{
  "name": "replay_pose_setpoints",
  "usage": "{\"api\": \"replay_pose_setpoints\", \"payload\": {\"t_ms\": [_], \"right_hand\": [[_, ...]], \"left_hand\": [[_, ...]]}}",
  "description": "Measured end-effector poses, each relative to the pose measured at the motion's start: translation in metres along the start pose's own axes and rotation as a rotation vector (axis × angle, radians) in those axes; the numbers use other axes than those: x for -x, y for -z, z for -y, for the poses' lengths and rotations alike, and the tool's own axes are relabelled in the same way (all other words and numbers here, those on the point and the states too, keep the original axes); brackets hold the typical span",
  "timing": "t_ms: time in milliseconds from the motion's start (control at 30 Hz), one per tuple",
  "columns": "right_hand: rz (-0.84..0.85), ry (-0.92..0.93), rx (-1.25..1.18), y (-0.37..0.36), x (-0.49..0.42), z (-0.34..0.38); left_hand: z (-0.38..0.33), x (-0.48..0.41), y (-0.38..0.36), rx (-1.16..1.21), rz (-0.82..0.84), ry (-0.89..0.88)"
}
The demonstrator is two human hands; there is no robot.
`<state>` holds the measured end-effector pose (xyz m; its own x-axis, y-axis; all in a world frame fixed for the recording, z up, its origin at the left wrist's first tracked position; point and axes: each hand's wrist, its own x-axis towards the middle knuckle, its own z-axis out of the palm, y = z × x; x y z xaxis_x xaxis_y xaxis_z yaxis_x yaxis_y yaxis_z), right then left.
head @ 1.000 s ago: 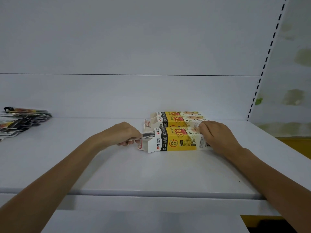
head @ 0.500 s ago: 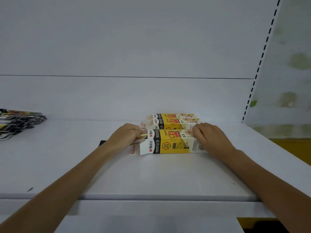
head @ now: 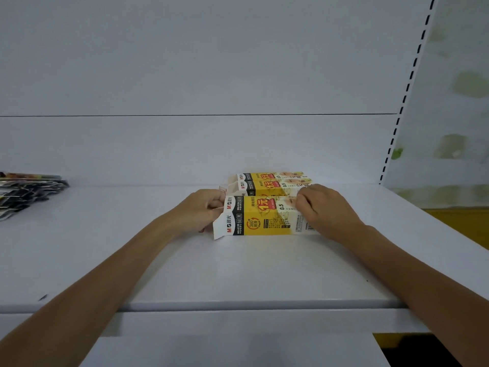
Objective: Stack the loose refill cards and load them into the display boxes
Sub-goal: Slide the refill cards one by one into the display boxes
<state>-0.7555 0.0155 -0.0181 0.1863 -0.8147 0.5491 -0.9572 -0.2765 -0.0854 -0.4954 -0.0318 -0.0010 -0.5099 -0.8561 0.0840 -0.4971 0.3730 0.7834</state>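
Right hand (head: 326,211) grips the right end of the front display box (head: 264,217), fingers curled over its top edge, pinning it down. Left hand (head: 202,211) is at the box's open left end, fingers curled against the flap (head: 219,229). Can't tell if it pinches cards, the flap or nothing. The box lies on its side toward the back edge of the shelf (head: 238,274), right of middle, just beside two more display boxes (head: 275,186) behind it. Loose refill cards (head: 26,193) are piled at the shelf's left edge, well apart from both hands.

Risks, my judgement:
- Cards could snag on the flap and buckle if pushed in skewed.
- The box could slide right or shove the rear boxes if the right hand eases.
- The thin flap could crease under the left fingers.

Hidden or unclear:
- Inside of the box, so fill level unknown.
- Left fingertips, behind the box end.
- Box's right end, under the right hand.
- Card pile is cut off at the left of view.
- Small print unreadable.
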Motion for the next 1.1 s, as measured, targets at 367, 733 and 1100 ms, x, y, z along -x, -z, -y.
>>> {"api": "replay_pose_setpoints", "payload": {"t_ms": [367, 733, 1100], "right_hand": [[-0.008, -0.166, 0.074, 0.008, 0.004, 0.0], [-0.094, 0.051, 0.074, -0.005, 0.001, -0.009], [-0.021, 0.169, 0.391, -0.002, 0.003, -0.01]], "left_hand": [[0.005, 0.033, 0.032, -0.465, -0.456, 0.161], [0.02, 0.028, 0.02, 0.385, -0.533, 0.265], [-0.026, 0.006, -0.013, 0.219, -0.444, 0.189]]}}
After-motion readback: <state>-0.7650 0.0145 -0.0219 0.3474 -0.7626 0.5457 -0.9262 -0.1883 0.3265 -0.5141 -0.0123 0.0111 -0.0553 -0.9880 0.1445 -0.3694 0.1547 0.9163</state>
